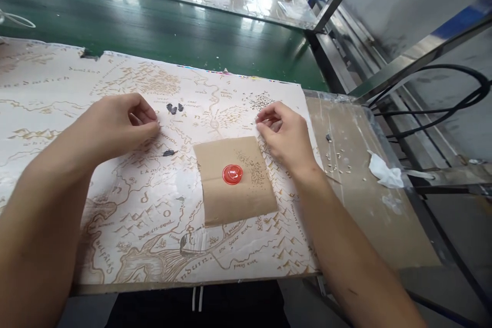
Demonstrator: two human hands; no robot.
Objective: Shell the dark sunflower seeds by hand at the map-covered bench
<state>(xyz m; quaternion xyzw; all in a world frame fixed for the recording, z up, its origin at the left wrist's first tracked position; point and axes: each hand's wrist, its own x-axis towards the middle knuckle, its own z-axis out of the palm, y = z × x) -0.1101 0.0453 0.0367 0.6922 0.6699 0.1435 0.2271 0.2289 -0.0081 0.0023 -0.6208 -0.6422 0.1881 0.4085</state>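
Note:
My left hand [121, 125] hovers over the map-printed sheet [146, 215], its thumb and fingertips closed together; whatever they pinch, if anything, is too small to make out. Just beyond its fingertips lie a few small dark pieces [174, 108], and another dark piece [168, 152] rests nearer to me. My right hand [288, 136] is also closed in a pinch, beside a scatter of tiny light bits [261, 100]. Between the hands, a brown cardboard square [219, 207] carries a glossy red round blob [232, 174] and a patch of tiny dark specks [255, 171].
A green conveyor belt [154, 25] runs behind the table. To the right, a brown board [346, 123] holds small loose bits and a crumpled white tissue [384, 169]. Black cables [442, 69] hang from a metal frame at the right.

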